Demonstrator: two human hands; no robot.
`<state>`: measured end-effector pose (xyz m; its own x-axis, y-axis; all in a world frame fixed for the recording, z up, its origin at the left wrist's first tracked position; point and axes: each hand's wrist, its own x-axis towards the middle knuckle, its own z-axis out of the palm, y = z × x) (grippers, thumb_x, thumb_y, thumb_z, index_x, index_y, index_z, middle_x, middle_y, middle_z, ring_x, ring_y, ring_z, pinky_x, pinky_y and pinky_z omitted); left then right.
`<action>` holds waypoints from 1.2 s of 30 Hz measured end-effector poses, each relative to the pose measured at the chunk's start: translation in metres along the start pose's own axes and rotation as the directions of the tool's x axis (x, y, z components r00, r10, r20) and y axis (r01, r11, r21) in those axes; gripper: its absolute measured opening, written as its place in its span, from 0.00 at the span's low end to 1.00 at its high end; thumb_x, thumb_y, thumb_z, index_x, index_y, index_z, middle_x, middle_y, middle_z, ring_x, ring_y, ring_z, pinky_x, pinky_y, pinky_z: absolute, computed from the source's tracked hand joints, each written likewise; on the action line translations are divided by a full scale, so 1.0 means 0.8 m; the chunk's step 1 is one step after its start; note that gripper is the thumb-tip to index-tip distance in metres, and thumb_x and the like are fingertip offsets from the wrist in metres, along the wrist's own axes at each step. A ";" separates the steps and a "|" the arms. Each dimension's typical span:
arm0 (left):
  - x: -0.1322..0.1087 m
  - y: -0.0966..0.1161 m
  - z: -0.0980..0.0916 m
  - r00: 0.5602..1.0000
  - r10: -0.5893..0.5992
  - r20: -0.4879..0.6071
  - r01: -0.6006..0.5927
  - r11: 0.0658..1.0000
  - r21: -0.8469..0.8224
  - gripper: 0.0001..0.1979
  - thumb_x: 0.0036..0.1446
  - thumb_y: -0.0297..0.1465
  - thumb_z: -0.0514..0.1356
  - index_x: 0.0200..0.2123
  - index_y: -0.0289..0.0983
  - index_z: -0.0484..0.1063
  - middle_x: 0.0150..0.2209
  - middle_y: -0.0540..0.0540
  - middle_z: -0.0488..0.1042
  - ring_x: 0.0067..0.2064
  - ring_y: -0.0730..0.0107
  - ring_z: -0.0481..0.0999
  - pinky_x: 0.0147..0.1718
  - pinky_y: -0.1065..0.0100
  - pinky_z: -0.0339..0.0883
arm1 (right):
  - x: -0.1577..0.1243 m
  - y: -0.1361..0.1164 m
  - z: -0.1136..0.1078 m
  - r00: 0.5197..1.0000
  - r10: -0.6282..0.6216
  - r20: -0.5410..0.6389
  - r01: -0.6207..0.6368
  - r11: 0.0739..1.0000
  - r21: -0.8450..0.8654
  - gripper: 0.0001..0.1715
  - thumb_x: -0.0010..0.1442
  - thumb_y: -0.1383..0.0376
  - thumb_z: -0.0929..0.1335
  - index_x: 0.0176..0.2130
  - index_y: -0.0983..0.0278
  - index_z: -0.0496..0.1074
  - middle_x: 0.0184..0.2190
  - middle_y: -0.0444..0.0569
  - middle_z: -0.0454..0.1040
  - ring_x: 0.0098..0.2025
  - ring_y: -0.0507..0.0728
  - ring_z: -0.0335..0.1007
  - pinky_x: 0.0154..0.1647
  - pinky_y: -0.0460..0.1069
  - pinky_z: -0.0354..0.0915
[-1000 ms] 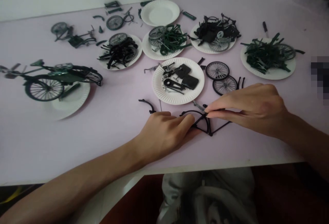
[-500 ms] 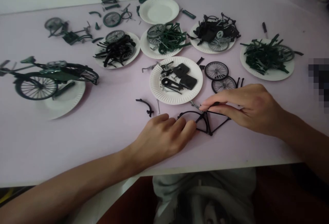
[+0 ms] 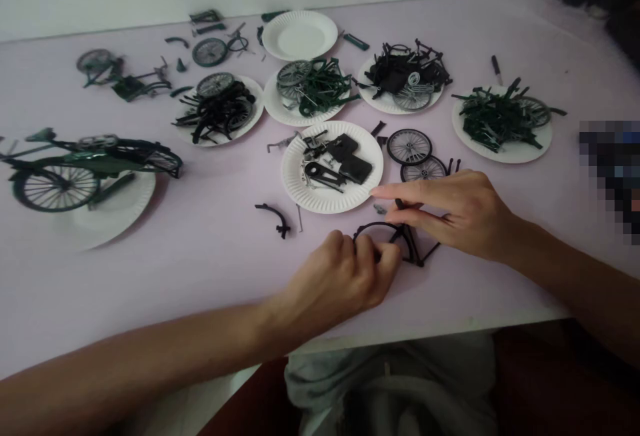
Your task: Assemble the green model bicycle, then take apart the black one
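Observation:
A black model bicycle frame (image 3: 421, 263) with a curved mudguard (image 3: 374, 225) lies near the table's front edge. My left hand (image 3: 357, 269) is closed on its mudguard end, the fingers curled and covering part of it. My right hand (image 3: 450, 213) is over the top of the frame, index finger stretched forward and thumb below. A small black part (image 3: 399, 203), partly hidden, sits between that thumb and index finger; its kind is unclear. A small grey part (image 3: 380, 209) lies just under the right index fingertip. Two spoked wheels (image 3: 410, 147) lie behind the right hand.
A white paper plate (image 3: 290, 183) holds black bicycle parts; several plates behind carry piled parts. An assembled green model bicycle (image 3: 75, 163) leans over a plate (image 3: 143, 199) at left. A curved black mudguard (image 3: 278, 217) and a thin hex key (image 3: 300, 218) lie left. A screwdriver (image 3: 495, 66) lies behind.
My right index finger has lifted and spread from the thumb. The frame has turned slightly, with my left hand shifting right along it. The whole view has shifted a little.

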<state>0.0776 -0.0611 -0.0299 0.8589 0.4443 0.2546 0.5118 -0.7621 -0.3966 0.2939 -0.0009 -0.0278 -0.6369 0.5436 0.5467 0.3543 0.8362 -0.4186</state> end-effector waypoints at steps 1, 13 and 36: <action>0.001 -0.001 0.001 1.000 -0.003 -0.007 0.003 1.000 -0.014 0.09 0.56 0.16 0.57 0.31 0.35 0.66 0.19 0.54 0.63 0.17 0.72 0.63 0.18 0.69 0.55 | -0.001 0.001 0.000 1.000 -0.003 -0.008 0.003 1.000 0.005 0.11 0.69 0.66 0.71 0.51 0.63 0.75 0.35 0.40 0.85 0.29 0.47 0.78 0.31 0.42 0.69; -0.015 -0.020 0.026 0.999 -0.052 0.003 0.051 0.960 -0.275 0.05 0.65 0.23 0.56 0.35 0.36 0.65 0.23 0.55 0.66 0.19 0.69 0.67 0.18 0.65 0.56 | 0.000 0.000 -0.019 0.984 0.166 0.062 -0.166 0.986 0.001 0.07 0.64 0.62 0.75 0.38 0.60 0.75 0.32 0.38 0.82 0.28 0.48 0.77 0.32 0.43 0.70; -0.014 -0.019 0.025 0.998 -0.054 -0.011 0.048 0.952 -0.302 0.06 0.67 0.24 0.54 0.35 0.36 0.66 0.23 0.54 0.67 0.19 0.67 0.69 0.18 0.64 0.60 | 0.006 0.000 -0.028 0.992 0.085 0.096 -0.092 0.993 0.076 0.09 0.67 0.65 0.72 0.47 0.61 0.81 0.37 0.42 0.86 0.35 0.50 0.84 0.36 0.43 0.75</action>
<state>0.0609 -0.0450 -0.0446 0.8299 0.4793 0.2854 0.5230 -0.8466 -0.0990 0.3060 0.0036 -0.0094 -0.6676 0.6029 0.4368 0.3586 0.7746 -0.5210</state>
